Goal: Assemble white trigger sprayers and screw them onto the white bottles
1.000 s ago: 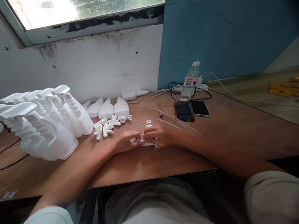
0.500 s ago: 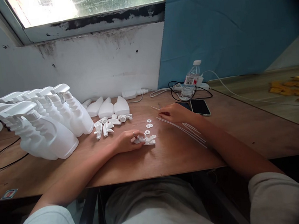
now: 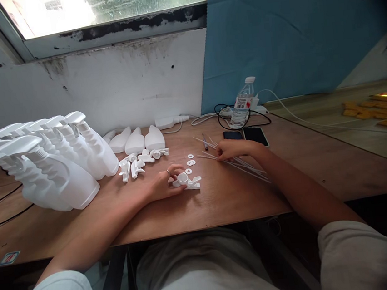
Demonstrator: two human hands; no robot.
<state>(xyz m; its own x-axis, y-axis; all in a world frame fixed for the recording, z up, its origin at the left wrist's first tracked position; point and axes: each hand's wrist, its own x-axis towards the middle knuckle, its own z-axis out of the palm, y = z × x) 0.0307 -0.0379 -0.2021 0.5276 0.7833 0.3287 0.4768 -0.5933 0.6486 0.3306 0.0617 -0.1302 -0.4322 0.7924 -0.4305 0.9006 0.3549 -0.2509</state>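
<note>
My left hand (image 3: 165, 183) rests on the wooden table (image 3: 219, 201) and pinches a white spray trigger head (image 3: 187, 180) that lies on its side. My right hand (image 3: 232, 149) is farther back and to the right, its fingers closed on the thin white dip tubes (image 3: 239, 163) spread over the table. Three small white washers (image 3: 190, 162) lie between the two hands. Several loose trigger heads (image 3: 139, 161) sit just beyond my left hand.
A row of assembled white spray bottles (image 3: 44, 164) lies at the left, with three capless bottles (image 3: 135, 141) behind the loose heads. Two phones (image 3: 247, 135), a water bottle (image 3: 242, 104), cables and a dark pen (image 3: 205, 141) occupy the back right. Wall and window stand behind.
My right hand left the trigger head and reached right and back to the dip tubes. My left hand stayed on the trigger head. The view shifted slightly.
</note>
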